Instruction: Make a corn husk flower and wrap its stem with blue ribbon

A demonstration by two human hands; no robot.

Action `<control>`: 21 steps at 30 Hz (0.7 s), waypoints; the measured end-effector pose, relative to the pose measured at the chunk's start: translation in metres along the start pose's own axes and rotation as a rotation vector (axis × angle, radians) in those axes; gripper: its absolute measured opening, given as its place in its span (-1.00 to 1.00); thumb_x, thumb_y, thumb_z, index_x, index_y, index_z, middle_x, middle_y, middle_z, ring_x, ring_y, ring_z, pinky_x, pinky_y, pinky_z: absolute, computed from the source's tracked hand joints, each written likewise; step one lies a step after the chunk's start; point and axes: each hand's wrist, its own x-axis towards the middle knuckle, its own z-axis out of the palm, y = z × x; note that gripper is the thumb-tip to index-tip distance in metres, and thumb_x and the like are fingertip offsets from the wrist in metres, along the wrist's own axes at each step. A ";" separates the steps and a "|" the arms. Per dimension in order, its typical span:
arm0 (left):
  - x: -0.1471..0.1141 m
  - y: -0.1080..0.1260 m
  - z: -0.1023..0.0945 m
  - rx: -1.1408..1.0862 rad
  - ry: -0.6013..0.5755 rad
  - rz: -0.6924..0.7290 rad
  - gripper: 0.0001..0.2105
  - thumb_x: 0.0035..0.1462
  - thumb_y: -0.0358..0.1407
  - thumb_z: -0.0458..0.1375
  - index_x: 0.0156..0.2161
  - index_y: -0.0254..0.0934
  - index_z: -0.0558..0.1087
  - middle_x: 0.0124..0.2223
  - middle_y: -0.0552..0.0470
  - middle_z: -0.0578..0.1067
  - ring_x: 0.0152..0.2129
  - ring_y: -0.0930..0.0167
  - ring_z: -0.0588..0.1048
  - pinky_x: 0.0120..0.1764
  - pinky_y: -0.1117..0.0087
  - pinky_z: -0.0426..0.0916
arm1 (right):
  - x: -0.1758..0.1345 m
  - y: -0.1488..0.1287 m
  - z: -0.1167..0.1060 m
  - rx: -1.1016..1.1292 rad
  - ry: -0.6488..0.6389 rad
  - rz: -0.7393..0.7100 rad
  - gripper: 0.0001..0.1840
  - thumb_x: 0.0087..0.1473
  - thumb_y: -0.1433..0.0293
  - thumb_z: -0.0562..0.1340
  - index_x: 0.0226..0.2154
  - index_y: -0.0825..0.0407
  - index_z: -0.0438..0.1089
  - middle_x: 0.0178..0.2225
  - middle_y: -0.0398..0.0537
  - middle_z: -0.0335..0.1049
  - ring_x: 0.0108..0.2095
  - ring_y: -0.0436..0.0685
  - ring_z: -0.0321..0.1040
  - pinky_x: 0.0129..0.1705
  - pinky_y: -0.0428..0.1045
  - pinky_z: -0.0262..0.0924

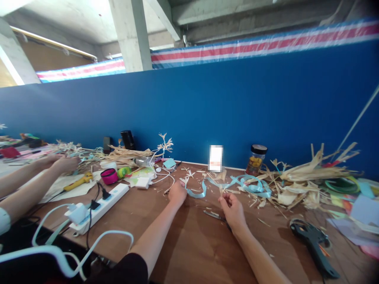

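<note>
My left hand (177, 194) is closed in a pinch over the table, on the stem of a small pale flower (188, 176) that looks made of dried corn husk. Light blue ribbon (199, 193) runs from beside these fingers toward a loose coil on the right. My right hand (233, 211) is closed too, thumb and fingers pinching a pale husk strip (221, 190) that sticks up from them. Partly under the right hand lie scissors (212, 214), their handles hidden. Small husk scraps are scattered around both hands.
To the right are a dark glue gun (314, 246), a husk pile (302, 181) and a lidded jar (256, 159). A white power strip (100, 207) with cables lies left, near a yellow-handled tool (77, 182). A co-worker's hands (60, 162) work at far left. A blue partition (207, 106) stands behind.
</note>
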 end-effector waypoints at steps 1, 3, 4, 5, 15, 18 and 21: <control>-0.002 0.001 0.000 0.007 0.015 0.013 -0.83 -0.07 -0.39 0.07 -0.30 -0.20 0.39 -0.28 -0.04 0.48 -0.30 0.34 0.44 -0.34 0.43 0.25 | 0.000 0.000 0.000 -0.002 0.004 -0.007 -0.80 -0.11 0.27 0.15 -0.44 0.07 0.25 -0.52 -0.07 0.37 -0.49 0.07 0.31 -0.44 -0.07 0.17; -0.004 0.002 0.000 0.024 0.043 0.039 -0.82 -0.05 -0.42 0.03 -0.30 -0.20 0.40 -0.26 -0.06 0.48 -0.28 0.33 0.43 -0.32 0.41 0.24 | 0.000 -0.001 0.000 0.000 0.009 -0.018 -0.80 -0.12 0.27 0.16 -0.45 0.07 0.25 -0.52 -0.07 0.37 -0.49 0.07 0.30 -0.42 -0.07 0.18; -0.006 0.002 0.000 0.036 0.053 0.051 -0.82 -0.04 -0.44 0.02 -0.30 -0.21 0.40 -0.26 -0.07 0.47 -0.27 0.33 0.42 -0.30 0.40 0.24 | 0.000 -0.001 0.000 0.004 0.009 -0.020 -0.80 -0.13 0.27 0.16 -0.45 0.07 0.25 -0.52 -0.07 0.38 -0.49 0.07 0.30 -0.42 -0.07 0.18; -0.007 0.002 0.000 0.046 0.062 0.063 -0.81 -0.03 -0.45 0.00 -0.31 -0.22 0.40 -0.25 -0.09 0.47 -0.26 0.32 0.42 -0.29 0.39 0.24 | 0.000 -0.001 0.000 0.007 0.007 -0.021 -0.80 -0.13 0.27 0.16 -0.45 0.08 0.26 -0.51 -0.06 0.38 -0.49 0.08 0.31 -0.42 -0.06 0.18; -0.018 0.005 -0.014 0.022 0.145 0.092 -0.84 -0.02 -0.33 0.04 -0.30 -0.27 0.41 -0.22 -0.10 0.42 -0.25 0.32 0.40 -0.24 0.38 0.23 | 0.000 -0.002 0.000 -0.021 0.002 -0.017 -0.80 -0.12 0.27 0.14 -0.44 0.07 0.25 -0.50 -0.05 0.38 -0.47 0.10 0.32 -0.42 -0.05 0.18; -0.034 0.014 -0.027 -0.070 0.221 0.096 -0.78 0.05 -0.25 -0.03 -0.20 -0.19 0.38 -0.15 -0.06 0.38 -0.28 0.35 0.40 -0.27 0.36 0.25 | 0.000 -0.003 0.000 -0.032 0.001 -0.015 -0.80 -0.13 0.26 0.14 -0.45 0.07 0.25 -0.52 -0.06 0.38 -0.48 0.10 0.32 -0.42 -0.04 0.19; -0.074 0.038 -0.050 -0.581 0.305 0.350 -0.79 0.06 -0.26 -0.02 -0.27 -0.26 0.41 -0.27 -0.04 0.42 -0.35 0.41 0.40 -0.30 0.42 0.26 | 0.000 -0.006 0.000 -0.065 0.010 -0.019 -0.79 -0.15 0.25 0.15 -0.46 0.07 0.26 -0.52 -0.07 0.38 -0.48 0.09 0.32 -0.40 -0.04 0.20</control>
